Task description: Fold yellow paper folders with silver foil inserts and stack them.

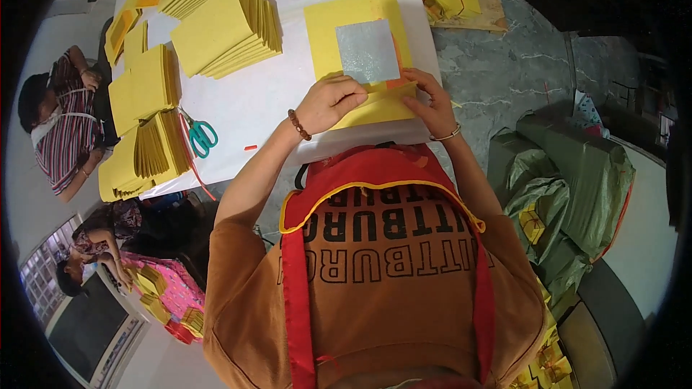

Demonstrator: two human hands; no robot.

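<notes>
A sheet of yellow paper (321, 36) lies on the white table in front of me, with a silver foil square (366, 50) on its middle. Orange colour shows along the foil's right side. The sheet's near edge is turned up in a fold, and both my hands are on it. My left hand (330, 104) has its fingers bent and pressed together on the fold's left part. At the right end, my right hand (430, 104) pinches the folded paper between thumb and fingers. The paper's underside is hidden.
Stacks of yellow paper (216, 32) cover the table's far and left parts. Green-handled scissors (202, 137) lie by the left stacks, near a red cord. Two other people (68, 126) work at left. Large green wrapped bundles (577, 180) stand on the right.
</notes>
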